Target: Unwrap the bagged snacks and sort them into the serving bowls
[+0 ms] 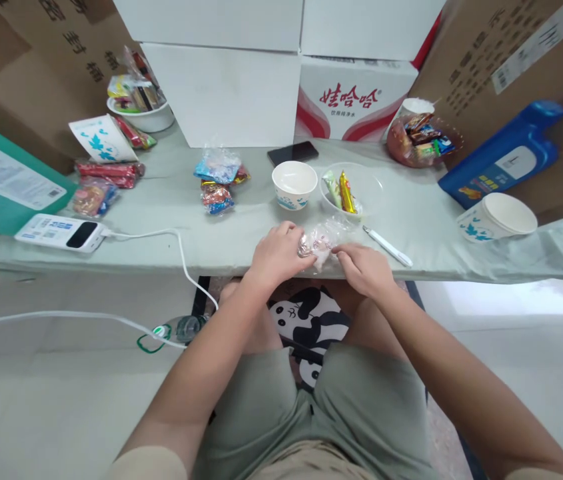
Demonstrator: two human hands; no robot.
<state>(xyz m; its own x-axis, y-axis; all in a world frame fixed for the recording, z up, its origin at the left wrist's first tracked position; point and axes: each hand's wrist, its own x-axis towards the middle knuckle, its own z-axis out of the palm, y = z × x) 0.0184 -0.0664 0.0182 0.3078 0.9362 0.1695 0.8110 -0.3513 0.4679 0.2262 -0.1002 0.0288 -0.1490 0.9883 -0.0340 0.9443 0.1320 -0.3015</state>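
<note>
A clear plastic snack packet (322, 241) with pinkish-brown contents lies at the table's front edge. My left hand (280, 253) is closed on its left side, fingers curled over the top and thumb at the near edge. From the right, my right hand (365, 268) pinches the packet's edge between thumb and forefinger. Just beyond stand a white paper bowl (294, 187) and a clear plate (374, 181) holding a yellow-wrapped snack (346, 192) and a pale green one. A white pen-like cutter (388, 246) rests right of the packet.
Wrapped snacks (218, 175) and a black phone (293, 154) lie farther back. A white power bank (60, 233) trails a cable at left. Paper cups (496, 219), a blue bottle (504, 155) and a red snack bowl (401, 145) stand right. White boxes (226, 93) line the back.
</note>
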